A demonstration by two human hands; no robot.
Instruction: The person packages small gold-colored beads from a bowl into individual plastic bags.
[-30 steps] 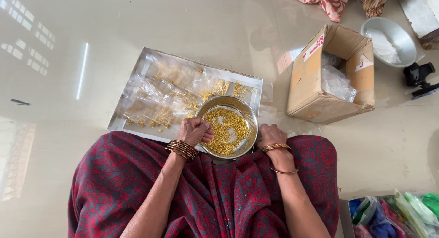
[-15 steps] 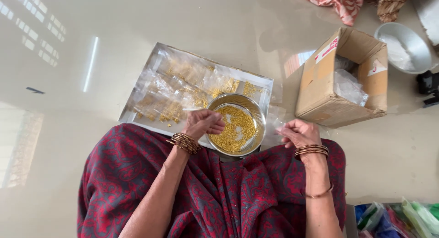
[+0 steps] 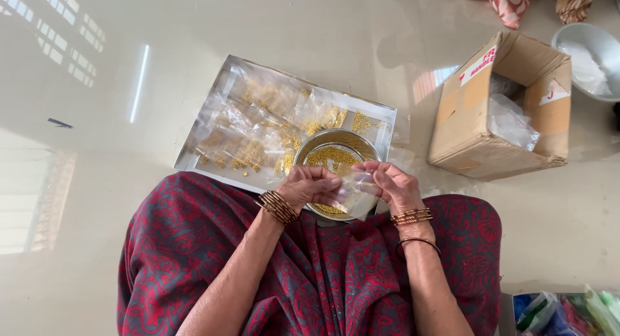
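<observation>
Seated on the floor, both hands over the steel bowl (image 3: 336,160) of small gold beads at the near right corner of the metal tray (image 3: 194,156). Left hand (image 3: 310,186) and right hand (image 3: 387,184) each pinch an edge of a small clear plastic pouch (image 3: 354,192), fingers narrow. Best held directly above the bowl, mouth spread evenly, so spills drop back. Filled pouches (image 3: 258,126) cover the tray; cardboard box (image 3: 497,110) right.

Both hands, left (image 3: 309,186) and right (image 3: 387,184), meet with fingers pinched.
</observation>
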